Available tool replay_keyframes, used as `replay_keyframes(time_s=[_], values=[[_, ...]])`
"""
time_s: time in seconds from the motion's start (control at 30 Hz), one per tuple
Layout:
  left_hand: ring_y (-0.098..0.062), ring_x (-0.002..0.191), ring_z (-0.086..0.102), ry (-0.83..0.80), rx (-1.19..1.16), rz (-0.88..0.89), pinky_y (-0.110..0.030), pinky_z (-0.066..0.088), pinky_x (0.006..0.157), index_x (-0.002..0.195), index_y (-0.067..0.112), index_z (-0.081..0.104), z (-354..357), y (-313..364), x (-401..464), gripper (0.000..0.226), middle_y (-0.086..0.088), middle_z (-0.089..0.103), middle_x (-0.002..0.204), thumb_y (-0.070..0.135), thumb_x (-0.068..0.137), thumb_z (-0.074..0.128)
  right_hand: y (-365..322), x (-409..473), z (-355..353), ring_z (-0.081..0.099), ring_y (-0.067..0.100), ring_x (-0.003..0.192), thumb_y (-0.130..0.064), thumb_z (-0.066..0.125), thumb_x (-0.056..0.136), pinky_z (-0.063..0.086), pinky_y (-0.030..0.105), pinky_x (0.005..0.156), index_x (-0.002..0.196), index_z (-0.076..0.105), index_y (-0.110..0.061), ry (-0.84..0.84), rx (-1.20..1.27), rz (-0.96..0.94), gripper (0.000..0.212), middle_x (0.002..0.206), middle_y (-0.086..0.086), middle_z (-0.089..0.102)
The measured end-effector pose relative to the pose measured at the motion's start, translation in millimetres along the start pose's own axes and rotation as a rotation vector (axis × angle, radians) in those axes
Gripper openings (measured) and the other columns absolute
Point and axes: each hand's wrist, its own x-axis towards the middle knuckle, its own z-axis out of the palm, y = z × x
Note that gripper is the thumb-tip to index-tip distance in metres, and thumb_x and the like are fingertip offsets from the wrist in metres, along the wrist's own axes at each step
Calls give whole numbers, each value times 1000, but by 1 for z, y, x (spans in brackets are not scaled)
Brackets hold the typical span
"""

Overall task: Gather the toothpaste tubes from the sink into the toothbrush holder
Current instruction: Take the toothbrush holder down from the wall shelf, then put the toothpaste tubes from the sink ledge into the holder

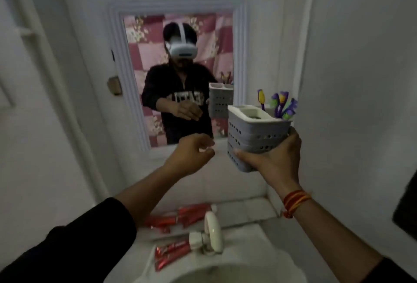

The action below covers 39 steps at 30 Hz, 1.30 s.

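My right hand (274,160) grips a grey perforated toothbrush holder (252,133) from below and lifts it at chest height in front of the mirror. Several purple and yellow toothbrushes (281,105) stand in its back compartment. My left hand (191,153) hovers just left of the holder, fingers loosely curled, with nothing in it. Red toothpaste tubes lie far below on the white sink (243,258): one group (180,216) on the ledge behind the tap, another pair (172,254) at the basin's left rim.
A white tap (211,234) stands at the back of the basin between the tube groups. A framed mirror (178,75) hangs on the wall ahead and reflects a person. White walls close in on both sides. A dark object (406,206) shows at the right edge.
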Motion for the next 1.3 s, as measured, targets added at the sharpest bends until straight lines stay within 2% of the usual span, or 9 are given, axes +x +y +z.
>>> replay_keyframes(time_s=[0.23, 0.4, 0.5, 0.67, 0.77, 0.83, 0.9, 1.13, 1.3], values=[[-23, 112, 69, -518, 276, -264, -23, 49, 99, 118, 11, 75, 108, -85, -8, 34, -7, 76, 119, 25, 87, 72, 145, -106, 2, 48, 31, 115, -28, 100, 28, 45, 31, 87, 138, 35, -7, -115, -164, 180, 129, 125, 13, 42], [-35, 109, 66, -709, 435, -324, -36, 51, 96, 114, 9, 71, 157, -130, 3, 69, -17, 72, 116, 65, 83, 44, 212, -150, 14, 53, 29, 112, -42, 98, 17, 54, 40, 92, 134, 41, -7, -235, -208, 300, 134, 118, 9, 47], [-34, 121, 61, -743, 446, -354, -37, 48, 101, 131, 8, 61, 176, -142, 12, 44, -21, 64, 130, 37, 98, 54, 233, -164, 23, 51, 30, 114, -36, 100, 18, 52, 38, 92, 134, 38, -6, -272, -175, 338, 135, 121, 3, 40], [-33, 126, 58, -802, 560, -318, -41, 50, 100, 146, 13, 48, 204, -163, 21, 53, -17, 57, 138, 18, 94, 60, 253, -173, 34, 49, 24, 117, -40, 100, 22, 52, 33, 89, 137, 31, -16, -332, -129, 319, 136, 120, -16, 28], [-34, 126, 58, -779, 641, -274, -42, 49, 95, 143, 11, 51, 215, -166, 23, 48, -16, 56, 138, 18, 96, 54, 257, -171, 37, 48, 6, 114, -33, 100, 31, 46, 13, 93, 133, 30, -19, -384, -95, 330, 125, 121, -7, 34], [-35, 125, 59, -774, 698, -231, -44, 50, 91, 142, 8, 49, 220, -168, 21, 47, -16, 54, 138, 18, 96, 52, 260, -168, 37, 47, -18, 110, -20, 100, 35, 38, -5, 87, 130, 33, -8, -418, -59, 359, 117, 121, -4, 41], [-37, 122, 60, -796, 722, -186, -44, 50, 82, 140, 7, 49, 224, -171, 20, 45, -17, 51, 136, 18, 96, 53, 268, -168, 34, 39, -30, 111, -15, 99, 39, 32, -10, 87, 128, 41, 3, -460, -65, 366, 107, 123, 2, 45], [-27, 99, 62, -745, 500, -57, -39, 50, 85, 138, 23, 47, 199, -138, 47, 55, -10, 59, 117, 45, 90, 64, 281, -160, 25, 50, -20, 111, -13, 97, 50, 37, -7, 86, 128, 51, -6, -583, -60, 436, 90, 120, -5, 59], [-17, 97, 66, -899, 560, 79, -34, 54, 83, 140, 34, 55, 164, -59, 74, 70, 10, 60, 110, 52, 76, 79, 271, -157, 21, 59, -8, 112, -1, 91, 58, 53, 8, 82, 122, 48, -28, -557, 23, 427, 82, 118, -14, 60]])
